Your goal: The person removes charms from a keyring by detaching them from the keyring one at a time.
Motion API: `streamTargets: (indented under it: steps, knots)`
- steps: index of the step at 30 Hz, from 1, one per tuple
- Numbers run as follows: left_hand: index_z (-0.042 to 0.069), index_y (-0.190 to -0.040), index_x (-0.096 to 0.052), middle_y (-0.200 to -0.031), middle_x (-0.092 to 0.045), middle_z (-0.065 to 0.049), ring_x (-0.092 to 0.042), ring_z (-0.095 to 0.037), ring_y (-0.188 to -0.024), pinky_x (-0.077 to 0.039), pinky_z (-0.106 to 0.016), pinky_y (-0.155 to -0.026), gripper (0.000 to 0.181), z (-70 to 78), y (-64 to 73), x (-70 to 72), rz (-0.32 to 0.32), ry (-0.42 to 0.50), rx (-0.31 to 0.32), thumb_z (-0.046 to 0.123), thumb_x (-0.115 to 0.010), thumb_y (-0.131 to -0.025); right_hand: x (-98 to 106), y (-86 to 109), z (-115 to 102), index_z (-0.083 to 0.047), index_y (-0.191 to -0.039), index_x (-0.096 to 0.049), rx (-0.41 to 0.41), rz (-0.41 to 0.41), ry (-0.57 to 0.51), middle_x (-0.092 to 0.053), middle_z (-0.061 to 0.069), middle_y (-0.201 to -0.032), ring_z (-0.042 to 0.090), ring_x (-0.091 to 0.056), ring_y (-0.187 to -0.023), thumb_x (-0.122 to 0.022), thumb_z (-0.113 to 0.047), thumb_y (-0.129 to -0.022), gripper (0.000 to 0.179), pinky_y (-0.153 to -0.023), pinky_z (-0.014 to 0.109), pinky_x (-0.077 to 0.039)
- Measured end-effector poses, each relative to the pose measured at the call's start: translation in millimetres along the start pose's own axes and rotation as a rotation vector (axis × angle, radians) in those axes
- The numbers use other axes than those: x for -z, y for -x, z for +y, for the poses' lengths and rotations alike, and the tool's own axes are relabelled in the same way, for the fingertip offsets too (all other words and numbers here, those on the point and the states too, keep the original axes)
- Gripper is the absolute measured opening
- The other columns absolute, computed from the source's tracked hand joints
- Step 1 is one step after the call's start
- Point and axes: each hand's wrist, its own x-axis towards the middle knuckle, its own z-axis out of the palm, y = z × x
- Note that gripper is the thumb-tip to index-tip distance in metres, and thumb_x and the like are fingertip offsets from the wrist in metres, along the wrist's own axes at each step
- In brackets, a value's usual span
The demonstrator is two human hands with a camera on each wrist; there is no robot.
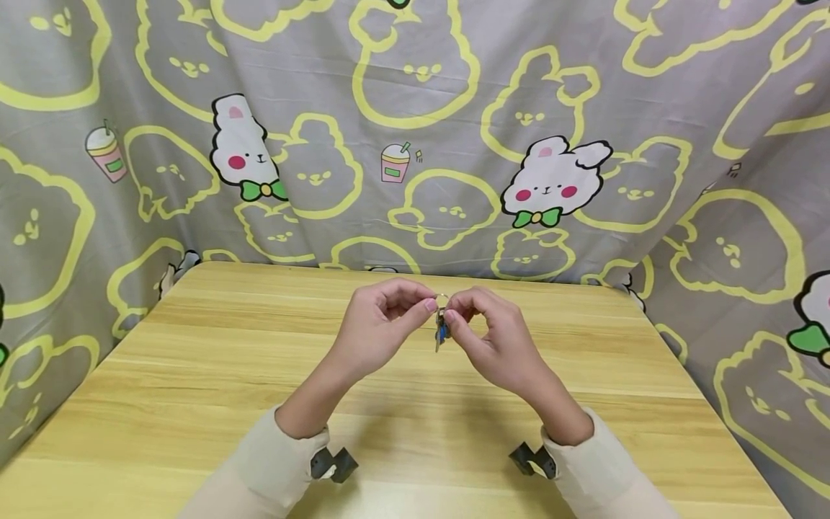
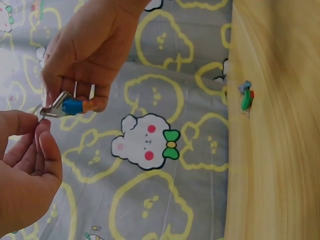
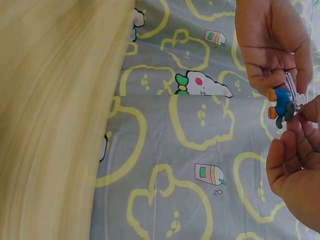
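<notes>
Above the table, my left hand (image 1: 379, 328) pinches a thin metal key ring (image 1: 442, 298) between thumb and fingertips. My right hand (image 1: 496, 335) meets it from the other side, its thumb and finger pinching the keys (image 2: 56, 104) close to the ring. Beside these silver keys hangs a small blue figurine (image 3: 283, 101) with orange feet and grey parts. In the left wrist view, the right hand (image 2: 90, 55) is at the top and the left hand (image 2: 30, 185) at lower left. Fingers partly hide where the keys join the ring.
A small green, blue and red trinket (image 2: 246, 97) lies on the wooden table (image 1: 214, 346) in the left wrist view; the head view does not show it. Grey patterned cloth (image 1: 441, 144) stands behind the table and along both sides.
</notes>
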Motion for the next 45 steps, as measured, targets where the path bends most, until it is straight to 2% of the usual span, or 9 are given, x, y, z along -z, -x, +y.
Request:
streamTargets:
  steps: [5,10,15,18,20,26,31,38,45]
  knots:
    - [0.003,-0.105,-0.075,-0.094,-0.074,-0.013,-0.06,-0.018,-0.074,-0.046,-0.023,-0.06,0.013,1.7,0.3,-0.3,0.005,0.026,0.023,0.013,-0.072,-0.098,0.5,0.2,-0.5,-0.008,-0.099,-0.068,0.006,0.012,0.01,-0.063,-0.005,-0.086,0.011,-0.057,-0.077,-0.069,0.001,-0.095,0.011,-0.067,0.029,-0.051]
    - [0.004,-0.105,-0.075,-0.092,-0.074,-0.012,-0.056,-0.017,-0.07,-0.042,-0.023,-0.058,0.012,1.9,1.1,-1.3,0.016,0.048,0.024,0.013,-0.072,-0.097,-1.6,0.6,-0.2,-0.006,-0.101,-0.069,0.014,0.038,-0.016,-0.066,-0.004,-0.088,0.011,-0.059,-0.077,-0.07,0.004,-0.093,0.013,-0.068,0.027,-0.053]
    - [0.005,-0.104,-0.075,-0.09,-0.073,-0.007,-0.059,-0.018,-0.072,-0.047,-0.023,-0.061,0.011,1.6,1.2,-1.7,0.03,0.065,0.03,0.014,-0.073,-0.097,-5.3,0.4,-2.2,-0.003,-0.102,-0.069,0.0,0.05,-0.116,-0.068,0.0,-0.089,0.013,-0.059,-0.074,-0.07,0.008,-0.092,0.015,-0.067,0.022,-0.052]
    - [0.005,-0.104,-0.075,-0.09,-0.074,-0.008,-0.063,-0.03,-0.075,-0.049,-0.023,-0.062,0.011,1.1,1.0,-2.4,0.034,0.071,0.031,0.014,-0.072,-0.098,-7.3,0.4,-3.5,0.0,-0.101,-0.067,-0.013,0.046,-0.201,-0.067,0.004,-0.088,0.015,-0.058,-0.073,-0.067,0.012,-0.093,0.014,-0.067,0.022,-0.053]
    - [0.005,-0.104,-0.075,-0.09,-0.074,-0.008,-0.063,-0.031,-0.075,-0.05,-0.024,-0.062,0.011,1.2,1.0,-2.8,0.036,0.069,0.03,0.014,-0.072,-0.098,-8.4,0.5,-4.0,0.002,-0.101,-0.066,-0.026,0.045,-0.257,-0.067,0.008,-0.088,0.016,-0.058,-0.073,-0.065,0.014,-0.093,0.014,-0.068,0.023,-0.053]
    - [0.004,-0.104,-0.075,-0.089,-0.073,-0.009,-0.058,-0.017,-0.07,-0.045,-0.023,-0.059,0.012,0.9,1.3,-3.3,0.038,0.052,0.008,0.013,-0.072,-0.097,-8.2,1.0,-5.5,0.005,-0.098,-0.066,-0.104,0.044,-0.352,-0.066,0.012,-0.089,0.017,-0.06,-0.075,-0.064,0.015,-0.093,0.012,-0.068,0.024,-0.054]
    - [0.003,-0.105,-0.074,-0.089,-0.073,-0.009,-0.059,-0.019,-0.071,-0.045,-0.024,-0.059,0.012,-0.7,0.6,-3.1,0.037,0.012,-0.031,0.012,-0.071,-0.098,-5.7,0.8,-5.8,0.004,-0.098,-0.068,-0.135,0.027,-0.325,-0.067,0.01,-0.088,0.017,-0.06,-0.074,-0.066,0.012,-0.093,0.01,-0.067,0.023,-0.054]
    - [0.001,-0.105,-0.074,-0.09,-0.073,-0.005,-0.065,-0.018,-0.076,-0.052,-0.027,-0.068,0.013,-0.1,0.8,-3.0,0.049,-0.051,-0.073,0.011,-0.071,-0.098,-2.7,-0.2,-8.3,0.001,-0.1,-0.068,-0.185,-0.012,-0.284,-0.066,0.006,-0.088,0.018,-0.059,-0.074,-0.066,0.005,-0.097,0.006,-0.066,0.024,-0.053]
    - [0.003,-0.103,-0.074,-0.087,-0.073,0.0,-0.064,-0.016,-0.073,-0.052,-0.028,-0.068,0.01,-1.2,0.0,-4.0,0.053,-0.116,-0.136,0.011,-0.071,-0.098,2.4,-1.1,-11.1,0.0,-0.102,-0.068,-0.236,-0.067,-0.277,-0.066,0.006,-0.087,0.018,-0.06,-0.075,-0.066,0.001,-0.098,0.005,-0.067,0.025,-0.054]
